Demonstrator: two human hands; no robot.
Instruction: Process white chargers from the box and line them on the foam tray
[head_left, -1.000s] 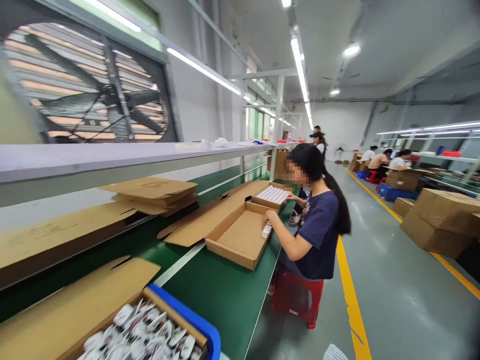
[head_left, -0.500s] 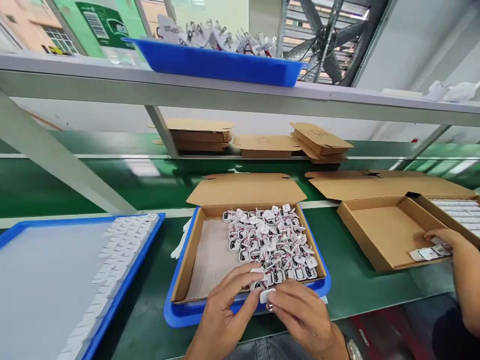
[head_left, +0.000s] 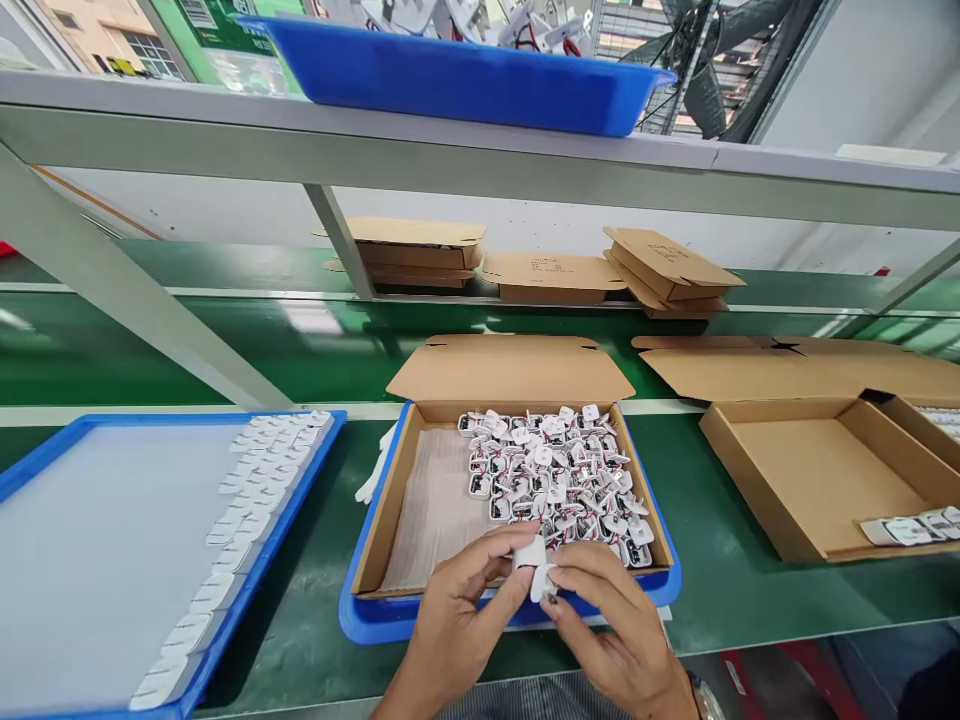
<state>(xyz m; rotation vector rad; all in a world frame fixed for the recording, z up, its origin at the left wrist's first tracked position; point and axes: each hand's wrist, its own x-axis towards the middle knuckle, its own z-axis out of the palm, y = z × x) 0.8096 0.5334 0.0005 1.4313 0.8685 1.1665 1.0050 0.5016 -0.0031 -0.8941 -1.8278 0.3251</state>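
My left hand (head_left: 457, 620) and my right hand (head_left: 615, 635) meet at the near edge of an open cardboard box (head_left: 390, 500). Together they pinch one small white plastic part (head_left: 534, 560) between their fingertips. The box sits in a blue tray (head_left: 360, 622) and holds a heap of several similar white parts with red and black wires (head_left: 559, 480) on its right side. Its left half shows bare brownish paper lining.
A large blue tray (head_left: 45, 455) at the left carries rows of white parts (head_left: 247, 490) along its right edge. An open cardboard box (head_left: 817, 480) at the right holds a few white pieces (head_left: 911, 528). Flat cardboard boxes (head_left: 551, 272) lie behind on the green belt. A blue bin (head_left: 457, 75) rests on the shelf above.
The view swung from a seated co-worker down the line to my own station. The co-worker's hand at the right box has left the view. My hands lifted the white part slightly.
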